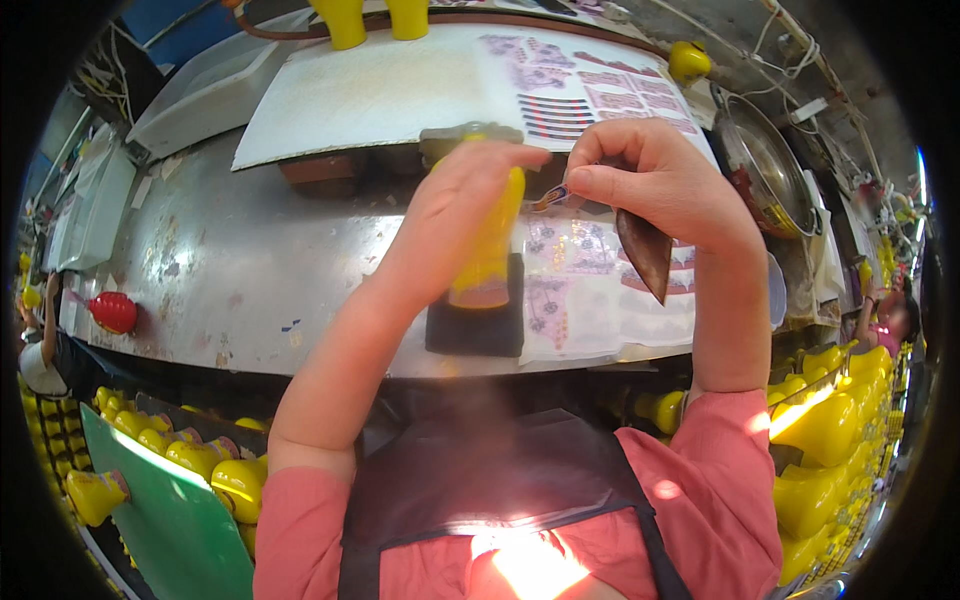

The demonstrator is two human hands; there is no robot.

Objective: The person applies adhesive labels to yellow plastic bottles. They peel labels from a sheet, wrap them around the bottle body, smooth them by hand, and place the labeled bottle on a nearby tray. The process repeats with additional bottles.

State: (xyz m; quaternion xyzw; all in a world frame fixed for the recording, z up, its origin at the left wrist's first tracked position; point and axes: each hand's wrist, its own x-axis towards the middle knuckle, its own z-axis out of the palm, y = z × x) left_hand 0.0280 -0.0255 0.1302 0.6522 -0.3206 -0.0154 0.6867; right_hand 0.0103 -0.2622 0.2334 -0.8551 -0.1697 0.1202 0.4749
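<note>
Left hand: the left hand (470,195) lies across the upper part of the yellow piece, blurred, fingers stretched out toward the right; whether they grip it or only touch it, one cannot tell.
Right hand: the right hand (650,180) has thumb and forefinger pinched on a small printed piece (551,196); a brown pointed blade (645,255) hangs below the palm.
Yellow piece: the glossy yellow piece (487,255) is at the middle of the worktop (250,265), above a dark block (472,331) and partly hidden by the left hand.
Printed sheets: a pale printed sheet (570,290) lies just right of the dark block; more purple-toned prints and a row of dark strips (556,117) lie on the white board (370,90).
Far edge: two yellow vessels (345,22) stand at the board's far side.
Right side: a round metal pan (768,160) sits beside the board.
Left side: a white tub (205,95) is near the board; a red object (112,312) rests by the worktop's left end.
Below: many yellow pieces (820,430) fill both sides, with a green panel (165,510) at left.
</note>
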